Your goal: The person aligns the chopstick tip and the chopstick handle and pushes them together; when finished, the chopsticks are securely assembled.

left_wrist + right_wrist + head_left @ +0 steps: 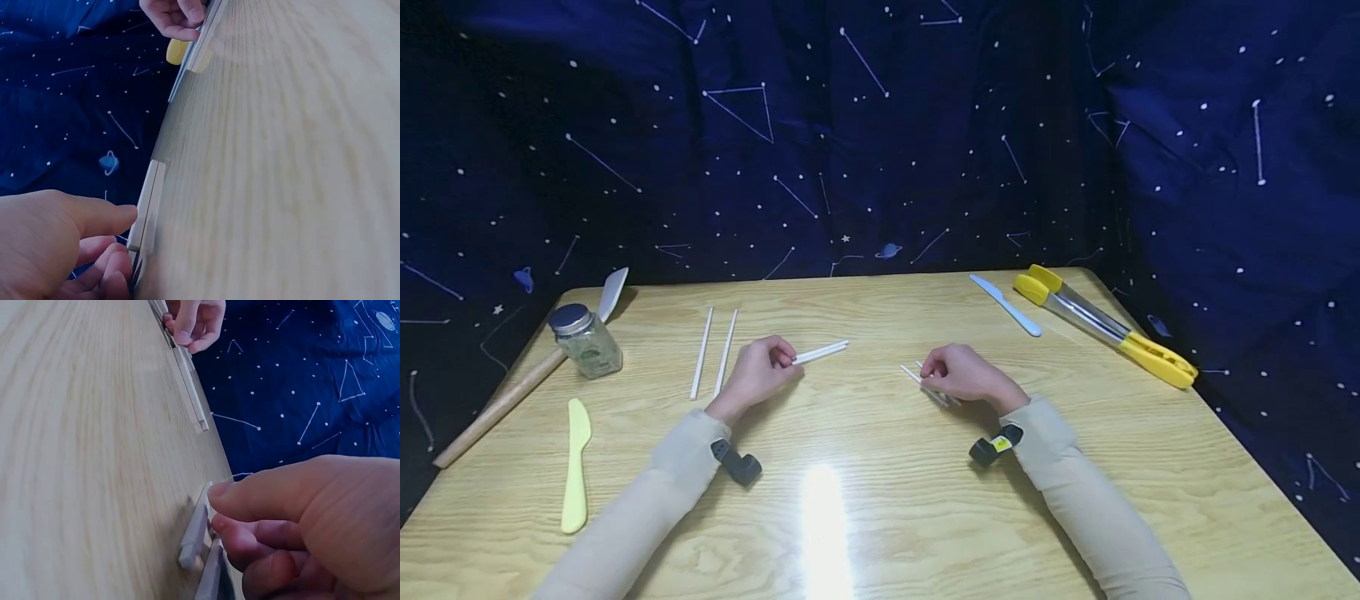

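Observation:
In the head view my left hand (762, 372) pinches the near end of two slim white sticks (822, 352) lying side by side, pointing right. The left wrist view has the thumb against these square-edged sticks (147, 203), close along the table surface. My right hand (962, 372) bends over two more white sticks (912, 374), slanted and slightly apart. Seen from the right wrist, thumb and forefinger pinch one stick (196, 532) near its end. The other stick (211, 575) passes beneath the curled fingers, partly hidden.
Left of my left hand lie two parallel white sticks (702, 354). Further left are a yellow knife (576, 467), a lidded glass jar (587, 343) and a wooden-handled spatula (512, 404). A blue knife (1006, 305) and yellow-tipped tongs (1101, 327) lie back right on the wooden table (880, 533).

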Motion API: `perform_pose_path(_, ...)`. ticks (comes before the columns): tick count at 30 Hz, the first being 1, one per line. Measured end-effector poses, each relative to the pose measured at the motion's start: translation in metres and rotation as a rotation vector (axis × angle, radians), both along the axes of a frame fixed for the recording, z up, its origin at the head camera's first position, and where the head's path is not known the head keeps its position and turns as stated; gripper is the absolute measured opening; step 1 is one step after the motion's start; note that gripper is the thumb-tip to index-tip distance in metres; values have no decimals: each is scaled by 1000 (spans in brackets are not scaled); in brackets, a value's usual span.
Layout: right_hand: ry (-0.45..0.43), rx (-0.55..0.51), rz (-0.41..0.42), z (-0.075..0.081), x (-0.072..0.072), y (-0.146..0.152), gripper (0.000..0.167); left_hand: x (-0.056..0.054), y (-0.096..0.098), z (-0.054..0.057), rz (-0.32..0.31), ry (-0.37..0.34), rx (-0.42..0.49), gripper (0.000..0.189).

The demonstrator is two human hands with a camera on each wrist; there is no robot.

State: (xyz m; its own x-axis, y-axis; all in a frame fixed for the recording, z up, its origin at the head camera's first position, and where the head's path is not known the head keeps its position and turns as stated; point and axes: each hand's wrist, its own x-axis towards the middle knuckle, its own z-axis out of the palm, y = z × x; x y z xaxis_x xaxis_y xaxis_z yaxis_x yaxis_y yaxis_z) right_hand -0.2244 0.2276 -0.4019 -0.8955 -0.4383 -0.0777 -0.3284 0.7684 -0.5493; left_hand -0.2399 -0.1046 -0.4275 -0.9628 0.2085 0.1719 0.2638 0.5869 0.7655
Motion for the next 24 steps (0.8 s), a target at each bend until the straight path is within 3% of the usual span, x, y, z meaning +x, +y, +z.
perform_pose_path(16,-26,-2,-14,1,4,-6,4,-5,-1,-4,24,-4,-48,9)
perform_pose_path(24,-43,-16,-11,0,4,-8,5,-4,-4,-7,21,10,-30,8)
